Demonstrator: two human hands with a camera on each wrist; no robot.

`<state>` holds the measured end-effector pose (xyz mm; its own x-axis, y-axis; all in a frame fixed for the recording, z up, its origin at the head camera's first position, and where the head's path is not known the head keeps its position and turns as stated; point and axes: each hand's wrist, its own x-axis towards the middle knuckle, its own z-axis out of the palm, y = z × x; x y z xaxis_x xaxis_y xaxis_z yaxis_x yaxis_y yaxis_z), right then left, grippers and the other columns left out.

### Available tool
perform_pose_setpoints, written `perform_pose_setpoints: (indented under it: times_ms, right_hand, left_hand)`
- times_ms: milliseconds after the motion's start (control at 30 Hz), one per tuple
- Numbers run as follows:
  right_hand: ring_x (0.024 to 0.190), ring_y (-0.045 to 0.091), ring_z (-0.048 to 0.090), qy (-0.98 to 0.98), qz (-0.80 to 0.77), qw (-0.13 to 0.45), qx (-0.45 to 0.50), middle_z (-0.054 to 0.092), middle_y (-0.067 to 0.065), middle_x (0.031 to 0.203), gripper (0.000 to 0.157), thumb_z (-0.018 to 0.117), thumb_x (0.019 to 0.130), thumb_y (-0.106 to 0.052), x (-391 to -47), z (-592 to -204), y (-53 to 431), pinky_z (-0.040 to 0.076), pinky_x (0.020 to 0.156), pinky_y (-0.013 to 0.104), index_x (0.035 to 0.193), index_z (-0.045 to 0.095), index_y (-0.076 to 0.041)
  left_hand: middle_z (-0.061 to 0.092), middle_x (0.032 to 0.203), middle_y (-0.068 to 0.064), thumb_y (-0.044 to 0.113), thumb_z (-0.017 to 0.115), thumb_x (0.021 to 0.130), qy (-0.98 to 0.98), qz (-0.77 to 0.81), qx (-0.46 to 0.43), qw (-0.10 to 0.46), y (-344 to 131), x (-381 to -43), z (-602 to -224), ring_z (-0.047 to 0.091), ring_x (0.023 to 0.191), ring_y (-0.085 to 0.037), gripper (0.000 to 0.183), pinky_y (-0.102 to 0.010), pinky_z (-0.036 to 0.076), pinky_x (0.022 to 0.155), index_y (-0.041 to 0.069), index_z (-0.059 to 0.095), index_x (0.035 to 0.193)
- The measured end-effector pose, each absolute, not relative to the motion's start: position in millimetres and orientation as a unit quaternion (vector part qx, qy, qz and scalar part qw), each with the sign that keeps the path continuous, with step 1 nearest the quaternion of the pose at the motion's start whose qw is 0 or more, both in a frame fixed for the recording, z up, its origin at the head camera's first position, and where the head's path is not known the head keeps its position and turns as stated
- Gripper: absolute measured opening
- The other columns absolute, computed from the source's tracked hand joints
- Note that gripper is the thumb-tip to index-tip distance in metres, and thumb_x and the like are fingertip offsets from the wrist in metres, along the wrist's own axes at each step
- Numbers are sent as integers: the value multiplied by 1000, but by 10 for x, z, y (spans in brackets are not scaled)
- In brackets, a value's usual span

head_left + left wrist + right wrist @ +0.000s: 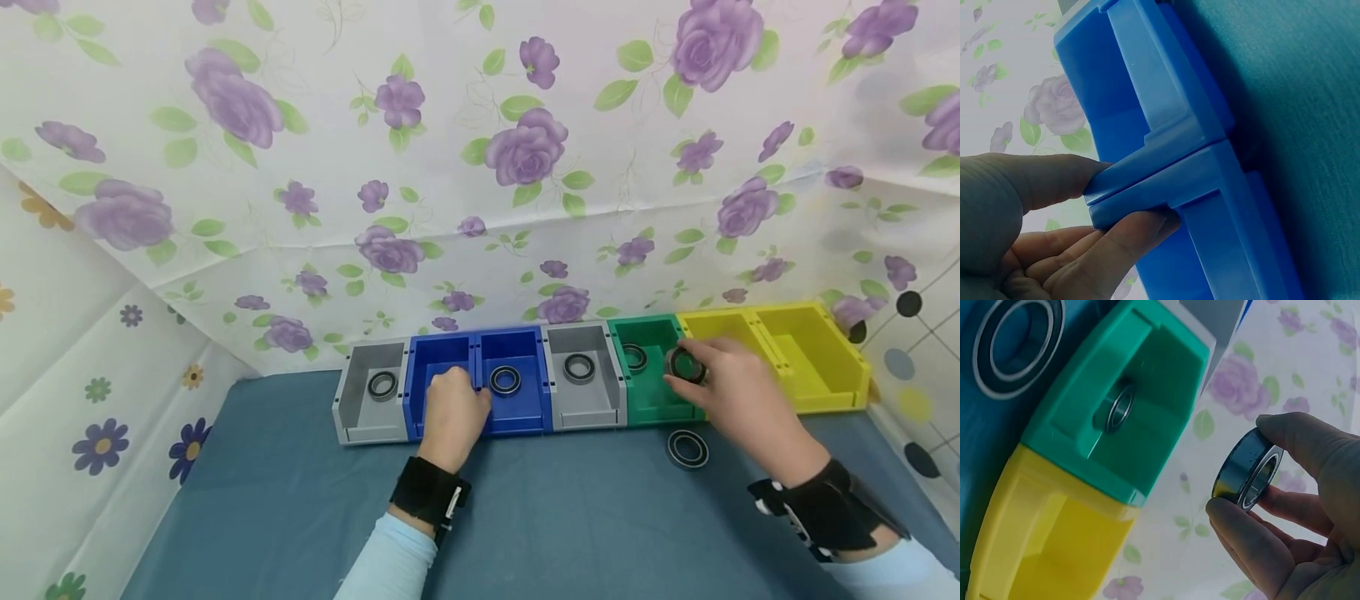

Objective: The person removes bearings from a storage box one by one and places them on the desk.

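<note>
My left hand (453,417) pinches the adjoining side walls of two blue bins (1147,165), with the thumb on one side and fingers on the other. A ball bearing (517,382) lies in the right-hand blue bin. Over the green bin (660,414), my right hand (738,396) holds another bearing (1235,465) between thumb and fingertips, apart from the bin. One bearing (1112,415) is inside the green bin. On the cloth in front of that bin lies a further bearing (671,450).
The bins stand in a row against a flowered backdrop (450,283). A grey bin (375,435) at the left end and another grey bin (588,417) each contain a bearing. Two yellow bins (825,400) form the right end. Blue cloth (562,517) covers the table.
</note>
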<state>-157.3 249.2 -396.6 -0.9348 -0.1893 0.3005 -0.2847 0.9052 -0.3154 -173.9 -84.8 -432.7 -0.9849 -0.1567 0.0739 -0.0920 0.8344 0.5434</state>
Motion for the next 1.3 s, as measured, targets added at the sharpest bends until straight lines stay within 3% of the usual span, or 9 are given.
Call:
perform_pose_setpoints:
  times_ms: [267, 600, 933, 1300]
  right_hand:
    - [83, 31, 62, -964, 185, 127, 143, 62, 24, 105, 55, 77, 75, -28, -1496, -4049, 2364, 54, 58, 36, 119, 61, 0]
    - [78, 24, 63, -960, 179, 121, 176, 66, 13, 94, 47, 80, 72, -29, -1411, -4214, 2235, 53, 58, 32, 111, 66, -6]
    - [91, 29, 64, -966, 180, 63, 172, 65, 15, 104, 53, 82, 69, -29, -1350, -4400, 2154, 55, 67, 38, 115, 65, -6]
    - [87, 19, 62, -974, 157, 2, 165, 64, 9, 101, 53, 81, 69, -31, -1323, -4612, 2099, 54, 68, 35, 114, 66, -7]
  left_hand:
    - [34, 46, 5, 20, 65, 85, -955, -283, 61, 62, -856, -1739, -4330, 43, 36, -10, 40, -21, 28, 32, 13, 48, 50]
    - [34, 47, 5, 20, 65, 85, -955, -282, 62, 62, -853, -1746, -4326, 43, 37, -10, 39, -21, 28, 32, 13, 48, 51]
    - [35, 47, 5, 20, 66, 84, -955, -282, 63, 64, -856, -1743, -4342, 44, 37, -10, 37, -21, 28, 32, 12, 52, 52]
    - [34, 47, 5, 19, 67, 84, -955, -283, 55, 73, -862, -1746, -4361, 41, 37, -9, 37, -21, 27, 32, 13, 51, 52]
